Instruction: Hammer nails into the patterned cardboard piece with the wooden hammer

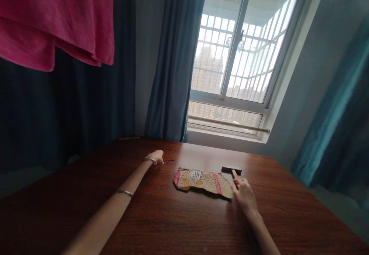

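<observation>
**Hands at either end of a patterned card piece**

The left hand (155, 157) lies near the far edge of the dark brown wooden counter (173, 224), its fingers pinched narrow on a thin metal needle (170, 160). The flat tan cardboard piece with pink bands and dots (201, 182) lies in the counter's far middle. The right hand (244, 195) touches its right end, forefinger extended, other fingers loosely curled, holding nothing. A small dark rectangular block (231, 169) sits just beyond.
</observation>
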`<state>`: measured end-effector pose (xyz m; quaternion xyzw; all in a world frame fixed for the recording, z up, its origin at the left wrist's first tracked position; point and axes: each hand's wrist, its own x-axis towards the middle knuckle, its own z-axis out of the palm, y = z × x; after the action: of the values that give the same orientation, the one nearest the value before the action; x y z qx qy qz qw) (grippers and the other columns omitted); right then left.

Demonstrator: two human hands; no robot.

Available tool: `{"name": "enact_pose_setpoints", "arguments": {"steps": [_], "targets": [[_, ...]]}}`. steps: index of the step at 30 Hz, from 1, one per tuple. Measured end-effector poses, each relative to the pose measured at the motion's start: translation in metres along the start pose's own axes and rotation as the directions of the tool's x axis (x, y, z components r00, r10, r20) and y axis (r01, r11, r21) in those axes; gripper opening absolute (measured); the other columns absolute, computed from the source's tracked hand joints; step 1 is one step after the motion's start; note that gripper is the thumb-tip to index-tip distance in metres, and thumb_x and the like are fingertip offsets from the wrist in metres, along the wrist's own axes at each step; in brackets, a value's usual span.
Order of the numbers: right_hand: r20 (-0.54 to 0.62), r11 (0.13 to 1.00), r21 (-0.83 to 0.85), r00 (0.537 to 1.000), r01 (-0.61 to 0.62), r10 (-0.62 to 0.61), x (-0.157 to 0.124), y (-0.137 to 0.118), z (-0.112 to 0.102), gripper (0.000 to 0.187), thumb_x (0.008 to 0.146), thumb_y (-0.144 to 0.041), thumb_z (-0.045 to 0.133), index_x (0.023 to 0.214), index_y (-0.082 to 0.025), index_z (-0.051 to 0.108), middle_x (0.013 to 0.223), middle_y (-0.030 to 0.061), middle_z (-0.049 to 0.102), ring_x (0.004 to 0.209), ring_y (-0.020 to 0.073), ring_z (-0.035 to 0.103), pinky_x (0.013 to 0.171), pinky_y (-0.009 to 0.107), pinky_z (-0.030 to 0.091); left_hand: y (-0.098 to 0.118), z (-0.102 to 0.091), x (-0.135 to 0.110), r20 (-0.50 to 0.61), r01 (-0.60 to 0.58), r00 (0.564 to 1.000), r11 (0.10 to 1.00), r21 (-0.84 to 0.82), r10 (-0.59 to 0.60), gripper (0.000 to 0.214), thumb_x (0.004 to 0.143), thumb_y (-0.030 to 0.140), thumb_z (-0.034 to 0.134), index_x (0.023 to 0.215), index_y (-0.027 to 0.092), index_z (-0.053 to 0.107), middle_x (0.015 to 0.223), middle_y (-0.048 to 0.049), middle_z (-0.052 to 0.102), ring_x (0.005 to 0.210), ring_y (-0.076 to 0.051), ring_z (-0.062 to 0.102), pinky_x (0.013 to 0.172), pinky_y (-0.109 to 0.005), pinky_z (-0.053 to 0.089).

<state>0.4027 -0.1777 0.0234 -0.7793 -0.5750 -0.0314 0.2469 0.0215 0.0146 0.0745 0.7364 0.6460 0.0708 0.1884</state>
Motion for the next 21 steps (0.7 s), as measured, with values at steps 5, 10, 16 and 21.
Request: {"name": "enact_pose_setpoints", "arguments": {"steps": [5,10,16,21], "targets": [[-0.003,1.000,0.017,1.000,0.003,-0.003,-0.001,0.000,-0.001,0.030,0.081,-0.026,0.040,0.100,-0.018,0.062,0.099,0.0088,0.058,0.088,0.0204,0.058,0.075,0.026,0.040,-0.003,0.007,0.008,0.040,0.022,0.999,0.999,-0.026,-0.021,0.014,0.046,0.016,0.068,0.046,0.013,0.054,0.045,-0.0015,0.054,0.051,-0.015,0.055,0.047,-0.021,0.038],[0.001,0.999,0.040,1.000,0.014,-0.014,-0.002,-0.001,0.000,0.030,0.081,-0.026,0.039,0.098,-0.017,0.062,0.096,0.0088,0.059,0.085,0.0207,0.058,0.073,0.027,0.041,-0.008,0.017,0.016,0.027,0.026,0.999,0.999,-0.048,-0.025,0.012,0.048,0.014,0.065,0.047,0.013,0.053,0.046,-0.0026,0.055,0.049,-0.014,0.054,0.046,-0.021,0.037],[-0.013,0.997,0.072,1.000,0.001,0.000,-0.004,-0.003,-0.002,0.028,0.080,-0.026,0.040,0.095,-0.018,0.062,0.097,0.0092,0.059,0.087,0.0214,0.058,0.073,0.028,0.041,-0.005,0.011,0.018,0.058,-0.066,0.996,0.995,-0.071,0.070,0.008,0.050,0.015,0.062,0.047,0.011,0.055,0.047,-0.0034,0.056,0.048,-0.014,0.053,0.047,-0.021,0.038],[-0.060,0.953,0.295,0.997,0.073,-0.058,-0.006,-0.017,-0.005,0.024,0.078,-0.026,0.045,0.088,-0.018,0.065,0.096,0.0099,0.062,0.076,0.0189,0.059,0.072,0.029,0.044,0.030,-0.002,0.006,0.064,-0.331,0.928,0.888,-0.319,0.368,0.014,0.059,0.023,0.060,0.058,0.009,0.065,0.052,-0.0023,0.058,0.050,-0.011,0.050,0.046,-0.020,0.036]]}}
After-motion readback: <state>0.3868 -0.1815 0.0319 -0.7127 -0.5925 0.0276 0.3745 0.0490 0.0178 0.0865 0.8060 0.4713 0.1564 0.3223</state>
